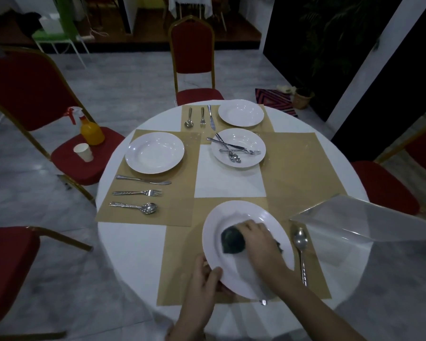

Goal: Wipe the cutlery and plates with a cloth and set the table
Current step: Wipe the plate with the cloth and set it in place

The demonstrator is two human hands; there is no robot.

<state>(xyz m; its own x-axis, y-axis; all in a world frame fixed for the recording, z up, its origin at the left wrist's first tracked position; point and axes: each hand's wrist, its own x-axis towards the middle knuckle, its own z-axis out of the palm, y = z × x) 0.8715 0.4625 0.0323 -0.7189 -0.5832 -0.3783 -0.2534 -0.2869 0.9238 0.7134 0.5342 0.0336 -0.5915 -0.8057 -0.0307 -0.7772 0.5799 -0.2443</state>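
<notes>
A white plate is tilted up over the near tan placemat. My left hand grips its lower left rim, thumb on top. My right hand holds a dark cloth pressed against the plate's inner face. A spoon lies on the mat just right of the plate. A small bit of metal cutlery shows under the plate's near edge. Further off, a plate holds a loose pile of cutlery.
On the left mat sit a plate, knife, fork and spoon. The far mat has a plate and three pieces of cutlery. Red chairs ring the table; one holds a spray bottle and paper cup.
</notes>
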